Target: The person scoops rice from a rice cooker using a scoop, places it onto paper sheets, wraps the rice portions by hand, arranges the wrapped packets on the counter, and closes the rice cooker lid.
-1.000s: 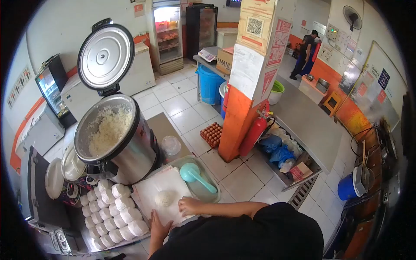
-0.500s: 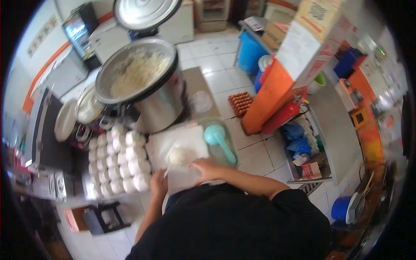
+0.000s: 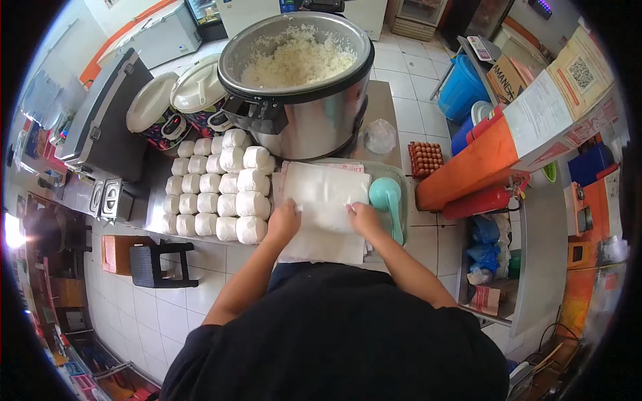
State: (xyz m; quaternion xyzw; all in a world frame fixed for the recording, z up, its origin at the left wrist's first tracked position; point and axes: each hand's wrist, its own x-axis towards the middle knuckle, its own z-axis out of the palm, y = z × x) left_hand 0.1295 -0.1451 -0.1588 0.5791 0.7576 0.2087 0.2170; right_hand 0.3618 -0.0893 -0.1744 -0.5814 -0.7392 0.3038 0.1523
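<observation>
Paper sheet [image 3: 326, 195] shifted up over rice mound, now hidden; side edges pinched by left hand [image 3: 285, 220] and right hand [image 3: 365, 219], fingers closed; scoop [image 3: 386, 195] near right.

The single head view looked forward and steeply down from above the wearer's black-shirted chest [image 3: 334, 334] (fairly close), over the desk [image 3: 157, 194] to the floor [image 3: 404, 83] beyond.
</observation>
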